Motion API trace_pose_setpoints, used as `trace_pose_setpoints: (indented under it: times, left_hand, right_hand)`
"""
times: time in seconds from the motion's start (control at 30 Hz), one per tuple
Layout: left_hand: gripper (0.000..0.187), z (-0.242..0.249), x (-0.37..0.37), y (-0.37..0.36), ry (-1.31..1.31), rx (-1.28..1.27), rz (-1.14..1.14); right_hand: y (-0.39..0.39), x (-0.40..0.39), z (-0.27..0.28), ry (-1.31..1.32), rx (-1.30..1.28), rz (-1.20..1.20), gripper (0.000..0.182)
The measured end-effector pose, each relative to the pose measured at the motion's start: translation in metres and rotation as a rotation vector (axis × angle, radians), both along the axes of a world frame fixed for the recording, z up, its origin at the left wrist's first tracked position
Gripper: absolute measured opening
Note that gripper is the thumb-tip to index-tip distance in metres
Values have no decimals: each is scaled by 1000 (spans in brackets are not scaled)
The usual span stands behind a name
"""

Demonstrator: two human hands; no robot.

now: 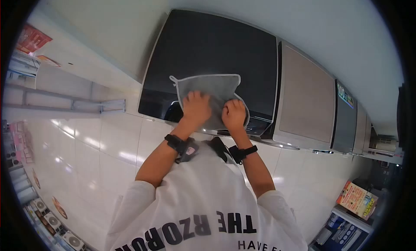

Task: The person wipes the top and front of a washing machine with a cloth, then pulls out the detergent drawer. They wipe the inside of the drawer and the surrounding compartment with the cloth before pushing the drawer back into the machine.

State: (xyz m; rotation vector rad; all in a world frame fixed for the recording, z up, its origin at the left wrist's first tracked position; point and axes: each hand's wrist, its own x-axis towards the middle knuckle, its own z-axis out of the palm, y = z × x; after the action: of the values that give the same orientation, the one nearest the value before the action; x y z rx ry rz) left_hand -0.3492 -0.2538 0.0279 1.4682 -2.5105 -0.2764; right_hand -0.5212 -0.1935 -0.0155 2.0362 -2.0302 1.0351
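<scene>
A grey cloth (221, 84) with a pale edge and a small corner loop lies spread over the front part of a glossy black appliance top (216, 43). My left hand (196, 108) rests on the cloth's left part, its fingers bent and slightly blurred. On the right part of the cloth, my right hand (234, 114) has its fingers curled together against the fabric. Both wrists wear black bands.
More appliances stand in a row to the right, the nearest with a brown-grey top (307, 95). A wall runs behind them. Metal shelving (78, 104) stands at the left, and a box with printed sheets (357, 199) is at the lower right.
</scene>
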Motion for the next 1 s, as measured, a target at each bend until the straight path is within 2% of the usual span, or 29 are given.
trace_pose_setpoints:
  times: [0.1, 0.13, 0.23, 0.27, 0.37, 0.43, 0.53, 0.67, 0.77, 0.8, 0.9, 1.0]
  left_hand:
    - [33, -13, -1, 0, 0, -79, 47]
    - [28, -8, -3, -1, -11, -70, 94]
    - [23, -41, 11, -24, 87, -33, 169]
    - [20, -52, 14, -34, 168, 83, 193]
    - [19, -75, 19, -45, 204, 140, 137]
    - [27, -58, 11, -30, 28, 64, 77]
    - [46, -68, -3, -7, -140, -105, -54]
    - [45, -68, -12, 5, -143, -279, -15]
    - [39, -62, -42, 13, -84, -160, -7]
    - [33, -60, -49, 15, -103, -240, -51]
    - [31, -45, -65, 25, -66, -210, -46]
    - [33, -46, -107, 40, -36, -55, -71]
  right_hand:
    - [-3, -4, -4, 32, 50, 46, 4]
    - [-5, -6, -7, -46, 27, 44, 3]
    - [-19, -8, -28, -101, 2, 98, 4]
    - [-21, -11, -34, -84, 8, 113, 5]
    - [-25, -19, -44, -50, 22, 165, 6]
    - [-30, -18, -52, 21, 30, 176, 6]
    - [-28, -21, -55, 45, 66, 163, 9]
    - [-34, 4, -40, 7, 13, 130, 9]
    - [-29, -2, -37, -23, 19, 93, 9]
    - [-27, -7, -35, -28, 37, 83, 9]
    - [-21, -19, -22, -63, 13, 61, 9]
    - [0, -62, -33, -79, 27, 25, 8]
